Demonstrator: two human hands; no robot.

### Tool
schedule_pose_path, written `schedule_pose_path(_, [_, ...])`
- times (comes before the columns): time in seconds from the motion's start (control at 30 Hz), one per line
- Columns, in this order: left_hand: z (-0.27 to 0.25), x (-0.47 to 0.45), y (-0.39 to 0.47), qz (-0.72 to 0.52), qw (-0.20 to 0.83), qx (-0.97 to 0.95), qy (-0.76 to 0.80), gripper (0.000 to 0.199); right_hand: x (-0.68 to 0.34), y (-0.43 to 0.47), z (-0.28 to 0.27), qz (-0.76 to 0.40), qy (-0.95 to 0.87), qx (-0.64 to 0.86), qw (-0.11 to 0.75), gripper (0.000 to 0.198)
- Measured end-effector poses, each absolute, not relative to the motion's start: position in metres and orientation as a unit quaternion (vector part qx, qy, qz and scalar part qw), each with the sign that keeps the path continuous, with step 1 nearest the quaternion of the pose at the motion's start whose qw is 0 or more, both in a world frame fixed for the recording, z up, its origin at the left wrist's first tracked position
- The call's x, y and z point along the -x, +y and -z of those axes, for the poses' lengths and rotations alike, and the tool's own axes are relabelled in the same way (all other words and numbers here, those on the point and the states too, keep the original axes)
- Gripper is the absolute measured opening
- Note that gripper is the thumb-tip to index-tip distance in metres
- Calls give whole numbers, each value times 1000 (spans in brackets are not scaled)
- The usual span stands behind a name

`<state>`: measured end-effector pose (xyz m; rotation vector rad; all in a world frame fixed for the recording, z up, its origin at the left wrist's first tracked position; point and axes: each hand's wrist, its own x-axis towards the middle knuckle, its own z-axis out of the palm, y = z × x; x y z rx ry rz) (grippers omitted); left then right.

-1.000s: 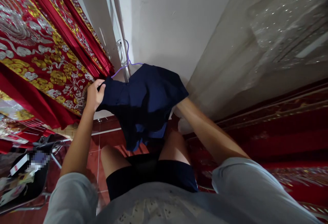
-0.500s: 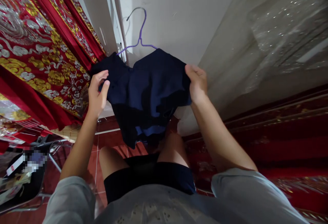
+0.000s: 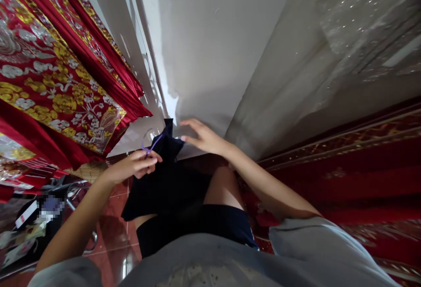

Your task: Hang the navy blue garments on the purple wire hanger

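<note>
A dark navy garment (image 3: 169, 182) hangs low in front of my thighs, its upper part narrow and seen edge-on. Out of its top comes a purple wire hanger (image 3: 158, 139) with a curved hook. My left hand (image 3: 143, 163) is closed around the hanger near the base of the hook. To the right of the garment's upper edge, my right hand (image 3: 205, 138) is open, thumb and fingers apart, with nothing in it. Its thumb tip is close to the cloth; whether they touch I cannot tell.
Red cloth (image 3: 66, 98) with gold and silver embroidery hangs at the left. A white wall (image 3: 213, 50) stands ahead, with clear plastic sheeting (image 3: 358, 37) at the right. A black chair (image 3: 49, 234) holding small items is at lower left, on red floor tiles (image 3: 112, 230).
The garment has come down and turned edge-on. My left hand has moved from beside its shoulder onto the hanger. My right hand has let go of the garment's side and opened.
</note>
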<state>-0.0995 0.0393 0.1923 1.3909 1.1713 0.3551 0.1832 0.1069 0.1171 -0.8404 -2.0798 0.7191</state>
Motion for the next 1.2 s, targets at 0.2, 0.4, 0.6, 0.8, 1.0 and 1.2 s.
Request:
schedule_pose_path(0.2, [-211,127,51,-210,294,-780,511,34,-194,134,-90,-436,-768,333,329,47])
schedule_pose_path(0.4, [-209,139,100,-497,107,-710,488,26,-189,145,-122,-533,-590,337,504,53])
schedule_pose_path(0.6, [-197,120,99,-608,-143,-646,438,28,-193,203,-181,-429,-525,340,652,62])
schedule_pose_path(0.8, [-165,95,95,-377,-86,-815,432,44,-204,200,-182,-380,-513,377,671,67])
schedule_pose_path(1.0, [-133,76,102,-122,-5,-782,611,46,-205,155,-140,-408,-469,393,677,62])
schedule_pose_path(1.2, [-95,69,91,-305,58,-744,591,27,-211,171,-123,-273,-460,508,675,46])
